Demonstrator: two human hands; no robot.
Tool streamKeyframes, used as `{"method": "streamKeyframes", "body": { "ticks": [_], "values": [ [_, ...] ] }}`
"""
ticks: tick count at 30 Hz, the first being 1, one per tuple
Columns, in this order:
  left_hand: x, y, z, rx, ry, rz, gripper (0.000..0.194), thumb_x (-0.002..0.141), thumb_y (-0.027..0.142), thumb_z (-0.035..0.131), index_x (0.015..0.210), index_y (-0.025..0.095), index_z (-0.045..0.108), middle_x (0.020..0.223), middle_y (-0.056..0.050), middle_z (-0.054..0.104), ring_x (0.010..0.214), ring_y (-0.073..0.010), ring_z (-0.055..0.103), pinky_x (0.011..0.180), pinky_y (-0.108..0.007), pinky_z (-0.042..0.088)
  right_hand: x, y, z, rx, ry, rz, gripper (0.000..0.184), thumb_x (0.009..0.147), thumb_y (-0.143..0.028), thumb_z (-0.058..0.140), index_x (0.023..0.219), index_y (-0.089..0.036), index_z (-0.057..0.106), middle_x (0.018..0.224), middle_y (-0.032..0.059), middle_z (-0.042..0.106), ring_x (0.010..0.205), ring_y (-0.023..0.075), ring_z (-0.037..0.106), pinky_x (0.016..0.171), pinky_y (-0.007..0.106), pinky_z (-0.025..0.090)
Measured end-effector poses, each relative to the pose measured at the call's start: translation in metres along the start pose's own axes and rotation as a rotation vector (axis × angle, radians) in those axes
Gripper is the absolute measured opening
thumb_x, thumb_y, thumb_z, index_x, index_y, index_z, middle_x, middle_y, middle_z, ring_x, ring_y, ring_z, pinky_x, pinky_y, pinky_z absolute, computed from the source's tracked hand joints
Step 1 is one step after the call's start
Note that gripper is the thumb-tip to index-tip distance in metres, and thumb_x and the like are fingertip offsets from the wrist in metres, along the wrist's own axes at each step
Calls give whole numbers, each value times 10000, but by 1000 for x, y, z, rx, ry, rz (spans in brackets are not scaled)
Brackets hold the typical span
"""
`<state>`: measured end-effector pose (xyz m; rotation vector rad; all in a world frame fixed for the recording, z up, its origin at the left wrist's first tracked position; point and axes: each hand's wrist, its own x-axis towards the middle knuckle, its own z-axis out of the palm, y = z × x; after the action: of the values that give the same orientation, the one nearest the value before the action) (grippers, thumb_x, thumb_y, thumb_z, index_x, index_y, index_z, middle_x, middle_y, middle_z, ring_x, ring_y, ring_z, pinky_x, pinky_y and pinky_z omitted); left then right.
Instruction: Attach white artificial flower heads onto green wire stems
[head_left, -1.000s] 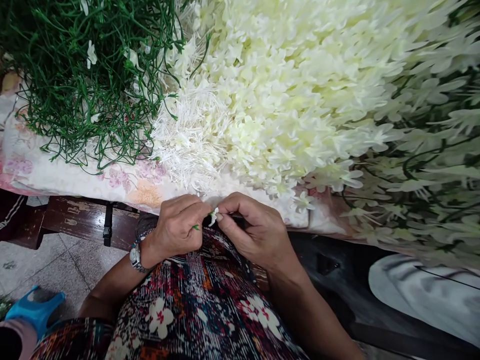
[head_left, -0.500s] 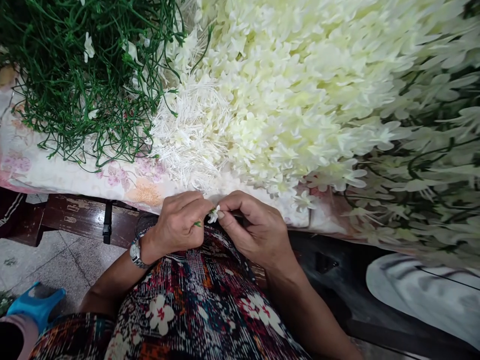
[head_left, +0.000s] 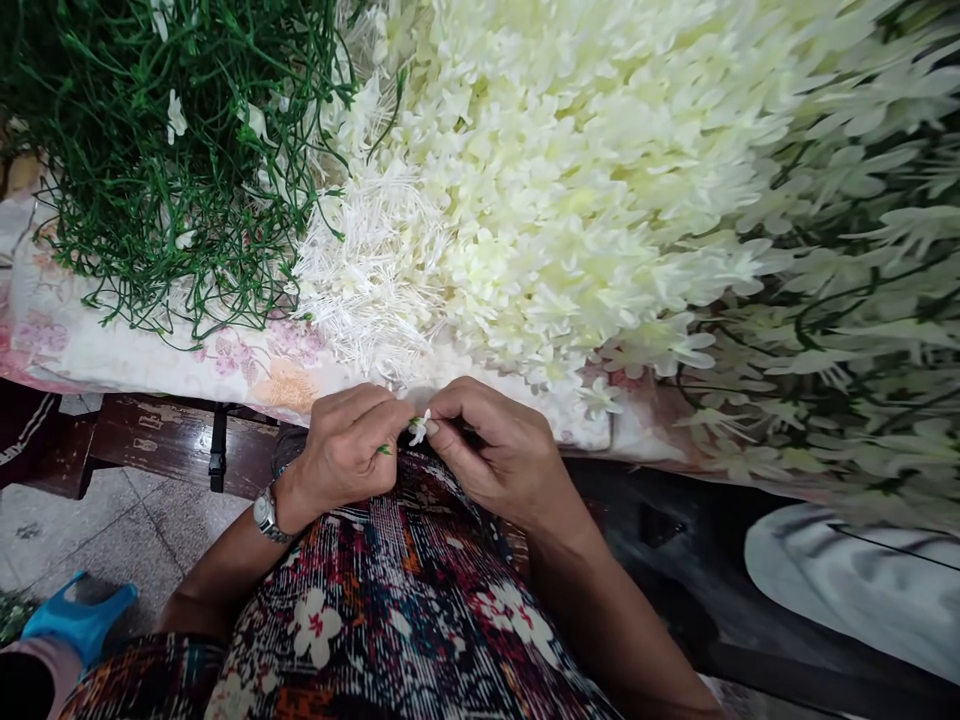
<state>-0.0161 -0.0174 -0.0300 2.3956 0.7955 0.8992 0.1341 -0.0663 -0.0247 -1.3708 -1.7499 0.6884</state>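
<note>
Close to my body, in front of the table edge, both hands meet at a small white artificial flower [head_left: 420, 428]. My left hand [head_left: 351, 440] is closed around a green plastic stem [head_left: 385, 449], whose tip pokes out between the fingers. Between thumb and forefinger, my right hand [head_left: 499, 450] pinches the flower's white part. Most of the stem is hidden inside the left fist. Just beyond my hands lies a pile of thin white stamens [head_left: 367, 290].
Green plastic stems [head_left: 187, 180] are heaped at the left of the flowered cloth [head_left: 165, 350]. A big mound of cream petals [head_left: 570, 200] fills the middle. Finished-looking white flowers [head_left: 847, 340] lie at the right. A blue plastic object [head_left: 79, 615] is at the lower left.
The view has shifted slightly, so hands and piles appear a little further left. Both hands keep their hold on the flower and stem.
</note>
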Motion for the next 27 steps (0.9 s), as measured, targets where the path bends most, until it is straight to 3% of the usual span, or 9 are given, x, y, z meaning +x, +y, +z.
{"method": "streamKeyframes", "body": {
  "ticks": [27],
  "values": [
    [-1, -8, 10, -14, 74, 8, 167, 681, 51, 404, 702, 141, 543, 553, -9, 493, 532, -113, 445, 474, -232, 368, 6, -2, 6, -64, 69, 45, 76, 742, -107, 462, 694, -162, 486, 600, -21, 451, 557, 73, 434, 507, 211, 358]
  ]
}}
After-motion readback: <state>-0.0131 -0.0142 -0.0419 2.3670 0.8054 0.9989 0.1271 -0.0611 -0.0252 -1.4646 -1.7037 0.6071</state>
